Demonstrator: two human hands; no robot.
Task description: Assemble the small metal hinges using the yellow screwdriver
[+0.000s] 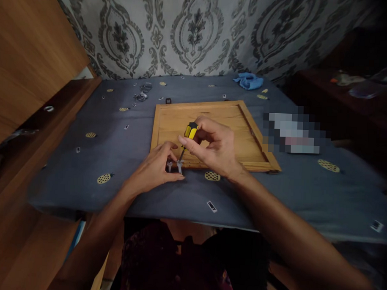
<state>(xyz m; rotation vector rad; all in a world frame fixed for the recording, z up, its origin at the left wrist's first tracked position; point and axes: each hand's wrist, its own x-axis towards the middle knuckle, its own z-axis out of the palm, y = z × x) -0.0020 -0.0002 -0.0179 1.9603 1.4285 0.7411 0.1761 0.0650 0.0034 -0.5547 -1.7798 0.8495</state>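
My right hand (215,143) grips a yellow-and-black screwdriver (191,130), its shaft slanting down to the left. The tip meets a small metal hinge (179,166) at the near edge of a framed wooden panel (197,115). My left hand (157,167) is curled around this metal piece from the left, thumb below and fingertips above, close to the screwdriver's tip. The panel lies flat on a dark blue cloth with yellow pineapple prints. Whatever screw is under the tip is too small to make out.
Small metal parts (141,96) lie on the cloth at the back left. A crumpled blue cloth (249,81) rests near the patterned wall. Right of the panel is a pixelated patch (294,131). Wooden furniture (34,59) borders the left side.
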